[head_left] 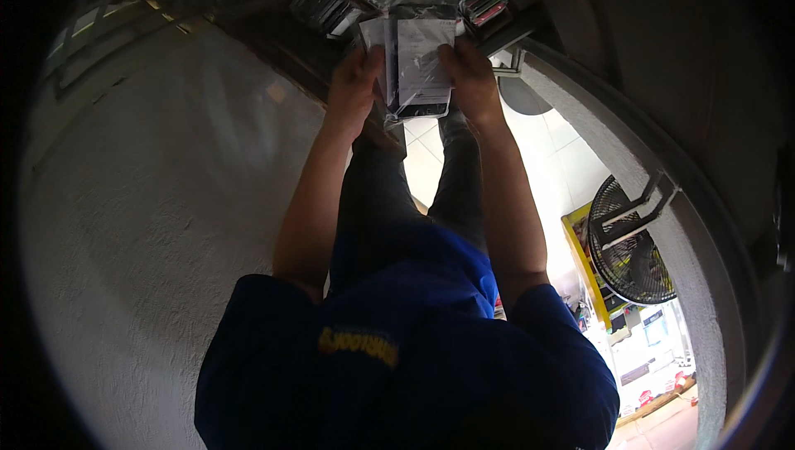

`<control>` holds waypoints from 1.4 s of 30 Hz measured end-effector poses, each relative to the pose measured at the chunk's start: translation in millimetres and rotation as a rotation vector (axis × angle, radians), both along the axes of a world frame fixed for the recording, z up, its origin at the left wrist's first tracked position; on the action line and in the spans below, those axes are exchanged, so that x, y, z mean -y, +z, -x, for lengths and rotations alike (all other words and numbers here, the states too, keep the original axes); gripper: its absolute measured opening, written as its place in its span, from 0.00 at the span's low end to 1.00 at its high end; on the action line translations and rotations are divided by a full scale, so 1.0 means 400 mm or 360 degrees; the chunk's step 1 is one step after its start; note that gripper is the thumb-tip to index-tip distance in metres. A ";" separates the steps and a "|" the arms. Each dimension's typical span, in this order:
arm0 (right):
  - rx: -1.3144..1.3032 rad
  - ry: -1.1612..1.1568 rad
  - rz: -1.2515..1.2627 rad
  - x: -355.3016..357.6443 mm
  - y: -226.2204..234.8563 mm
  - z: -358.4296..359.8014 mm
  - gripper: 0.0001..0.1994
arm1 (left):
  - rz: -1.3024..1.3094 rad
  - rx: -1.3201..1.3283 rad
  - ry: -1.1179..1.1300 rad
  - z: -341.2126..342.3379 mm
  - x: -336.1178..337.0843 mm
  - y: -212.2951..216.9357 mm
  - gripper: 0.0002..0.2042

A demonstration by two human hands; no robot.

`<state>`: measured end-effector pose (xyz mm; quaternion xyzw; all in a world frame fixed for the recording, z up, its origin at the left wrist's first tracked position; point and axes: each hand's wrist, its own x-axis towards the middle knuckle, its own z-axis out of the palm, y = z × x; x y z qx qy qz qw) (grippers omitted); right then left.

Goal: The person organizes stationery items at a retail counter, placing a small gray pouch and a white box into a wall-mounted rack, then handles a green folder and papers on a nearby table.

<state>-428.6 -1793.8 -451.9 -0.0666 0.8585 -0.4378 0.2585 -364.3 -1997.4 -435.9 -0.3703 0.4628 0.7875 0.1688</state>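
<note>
On the chest of the blue shirt (464,359) there is yellow lettering (359,346), which lies in shadow. On the white sheet (420,57), inside the clear plastic wrapping (424,10), there is faint grey print, but it is too small to be read

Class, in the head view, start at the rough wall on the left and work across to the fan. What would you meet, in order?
Rough wall → left hand's grip → clear plastic packaging → right hand's grip → black fan.
</note>
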 end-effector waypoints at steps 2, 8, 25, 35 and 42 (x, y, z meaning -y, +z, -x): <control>0.0014 -0.0094 0.0199 -0.012 -0.012 0.010 0.11 | 0.0022 -0.0099 0.0090 -0.010 -0.001 -0.032 0.21; 0.0936 -0.0891 0.0654 -0.064 0.017 0.031 0.12 | -0.0032 -0.0158 0.0239 -0.025 0.012 -0.079 0.17; 0.1155 -0.0988 0.1193 -0.191 -0.030 -0.043 0.29 | 0.0293 0.0511 -0.0325 -0.077 -0.156 -0.092 0.31; 0.0873 -0.0950 0.1099 -0.350 -0.066 -0.068 0.24 | 0.0599 0.0198 -0.1229 -0.092 -0.128 -0.155 0.31; 0.0926 -0.1122 0.1006 -0.413 -0.088 -0.106 0.21 | 0.0850 0.0142 -0.1235 -0.105 -0.170 -0.153 0.30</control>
